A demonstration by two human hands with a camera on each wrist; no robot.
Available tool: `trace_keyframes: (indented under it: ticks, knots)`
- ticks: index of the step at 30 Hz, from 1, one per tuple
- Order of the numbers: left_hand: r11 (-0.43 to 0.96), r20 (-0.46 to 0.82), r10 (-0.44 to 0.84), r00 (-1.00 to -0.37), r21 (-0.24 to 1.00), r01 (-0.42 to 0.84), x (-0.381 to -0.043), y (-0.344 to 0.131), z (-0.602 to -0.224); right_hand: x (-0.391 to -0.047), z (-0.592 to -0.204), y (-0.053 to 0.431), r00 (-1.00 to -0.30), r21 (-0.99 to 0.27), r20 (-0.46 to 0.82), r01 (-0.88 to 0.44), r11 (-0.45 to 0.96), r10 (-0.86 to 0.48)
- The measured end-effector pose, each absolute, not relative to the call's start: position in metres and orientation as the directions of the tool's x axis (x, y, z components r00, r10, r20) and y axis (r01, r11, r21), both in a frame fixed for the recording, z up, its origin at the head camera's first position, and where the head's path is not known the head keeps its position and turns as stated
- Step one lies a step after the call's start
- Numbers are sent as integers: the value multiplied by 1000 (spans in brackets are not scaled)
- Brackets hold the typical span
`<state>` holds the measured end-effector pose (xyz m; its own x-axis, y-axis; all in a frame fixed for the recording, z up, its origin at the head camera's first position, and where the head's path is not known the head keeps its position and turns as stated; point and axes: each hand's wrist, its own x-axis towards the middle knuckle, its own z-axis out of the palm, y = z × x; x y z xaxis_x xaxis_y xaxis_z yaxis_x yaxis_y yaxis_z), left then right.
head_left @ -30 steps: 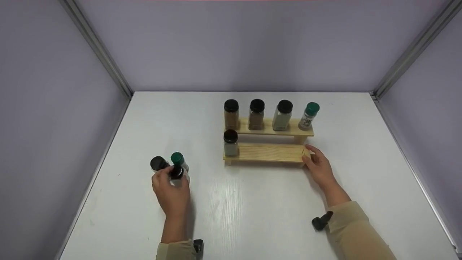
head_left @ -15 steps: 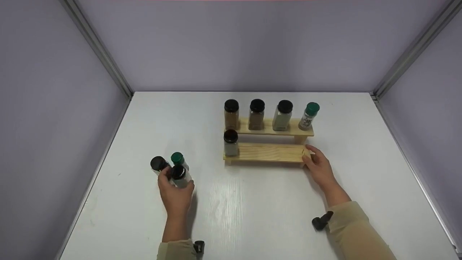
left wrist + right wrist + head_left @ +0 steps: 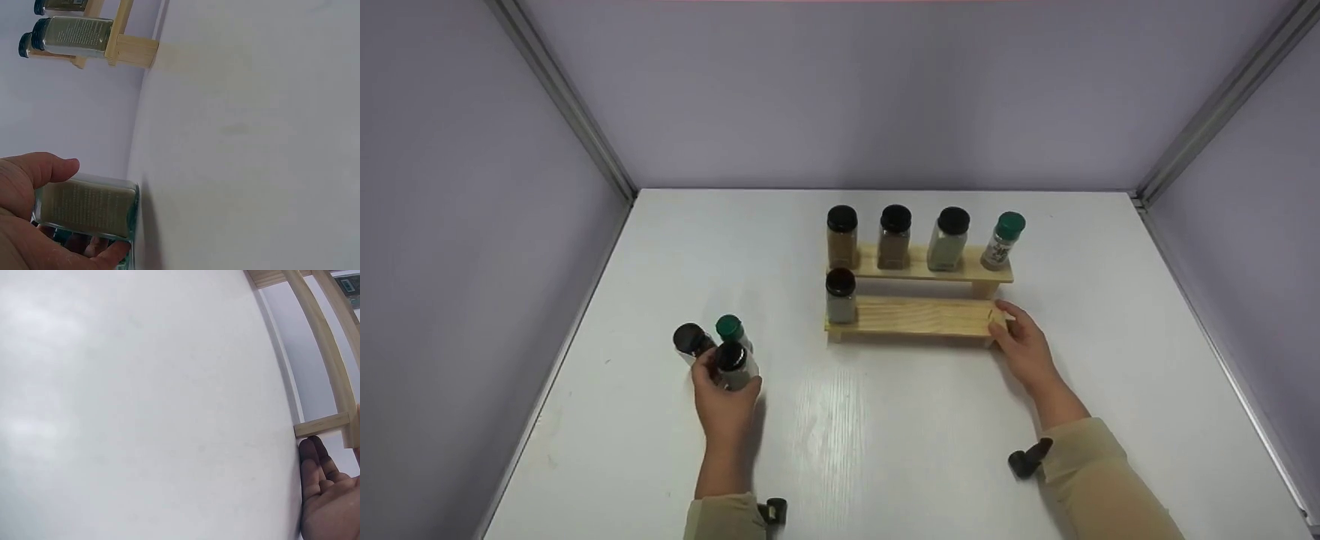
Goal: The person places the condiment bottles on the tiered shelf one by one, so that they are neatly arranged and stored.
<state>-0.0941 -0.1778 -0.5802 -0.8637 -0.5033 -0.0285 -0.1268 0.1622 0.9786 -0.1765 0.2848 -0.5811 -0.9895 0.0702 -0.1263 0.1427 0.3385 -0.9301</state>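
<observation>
My left hand [image 3: 724, 411] holds a clear glass spice jar [image 3: 733, 357] with a black lid, thumb on one side and fingers curled round the other. In the left wrist view, this jar [image 3: 90, 208] shows greyish-brown contents and printed text. Close behind it stand another black-lidded jar [image 3: 691, 340] and a green-capped jar [image 3: 730, 328]. My right hand [image 3: 1026, 351] grips the right end of the lower step of a two-tier wooden rack [image 3: 922, 316]. In the right wrist view, its fingers [image 3: 311, 475] lie beside the rack's leg [image 3: 322, 424].
On the rack's upper step stand several spice jars, among them a brown one [image 3: 841, 244] and a green-capped one [image 3: 1000, 244]. A single black-lidded jar [image 3: 841, 298] occupies the lower step's left end. Grey panels [image 3: 885, 97] enclose the white table [image 3: 900, 420].
My left hand has shifted slightly right and lower around the black-lidded jar, which now sits a little nearer and tilted differently. My right hand and the rack stay put.
</observation>
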Motion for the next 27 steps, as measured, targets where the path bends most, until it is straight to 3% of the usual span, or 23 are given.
trace_keyframes:
  ticks: [14,27]
  knots:
    - [140,-85,-509,-856,974,-180,-95,-178,-581,-175,-582,283,-994,-938,-86,106,330,73]
    - [91,-85,-504,-859,984,-151,-89,-174,-580,-175,-581,284,-993,-928,-91,112,356,74]
